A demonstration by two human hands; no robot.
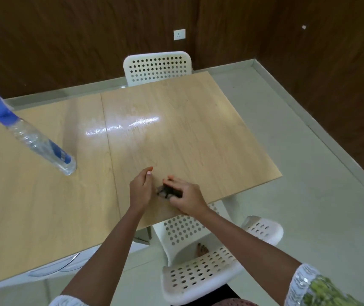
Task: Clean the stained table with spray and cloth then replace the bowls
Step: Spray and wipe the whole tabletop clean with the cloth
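A clear spray bottle [33,138] with a blue trigger head stands on the light wooden table [176,129] at the left. Near the table's front edge my right hand [185,196] grips a small dark cloth [166,192] and holds it against the tabletop. My left hand [140,189] stands on its edge just left of the cloth, fingers straight and touching the table. A wet sheen shows on the tabletop beyond the hands. No bowls show on the table.
A white perforated chair [156,67] stands at the table's far side. Another white chair [200,270] is close at the front right, below my arms. A glass bowl rim [55,268] shows under the table's front edge. Pale floor lies to the right.
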